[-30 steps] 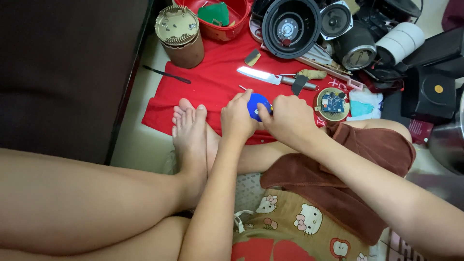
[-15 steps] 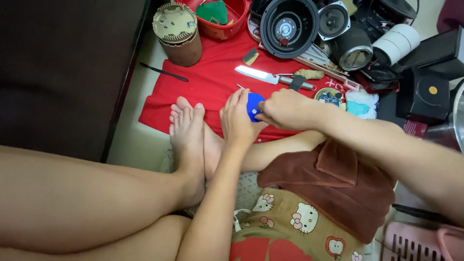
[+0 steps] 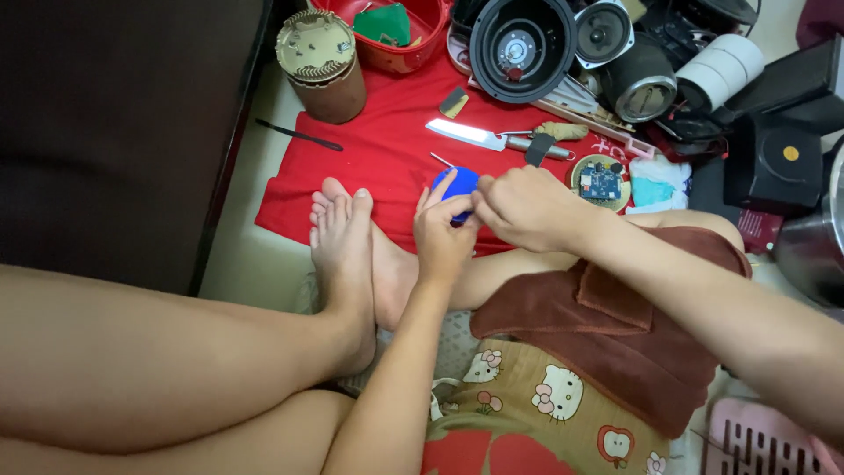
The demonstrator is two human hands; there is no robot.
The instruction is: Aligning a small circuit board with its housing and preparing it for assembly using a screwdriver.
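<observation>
Blue part (image 3: 457, 186) in both hands, knife (image 3: 466, 134) nearby

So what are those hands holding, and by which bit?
A small blue round object. The left hand pinches its lower left edge with the fingertips; the right hand covers its right side. The exact grip there is hidden.

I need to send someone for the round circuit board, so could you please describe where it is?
Find the red cloth on the floor. At its right edge, just beyond the right hand, lies the round circuit board: a small disc with a blue square centre, unlike the knife nearby.
</observation>
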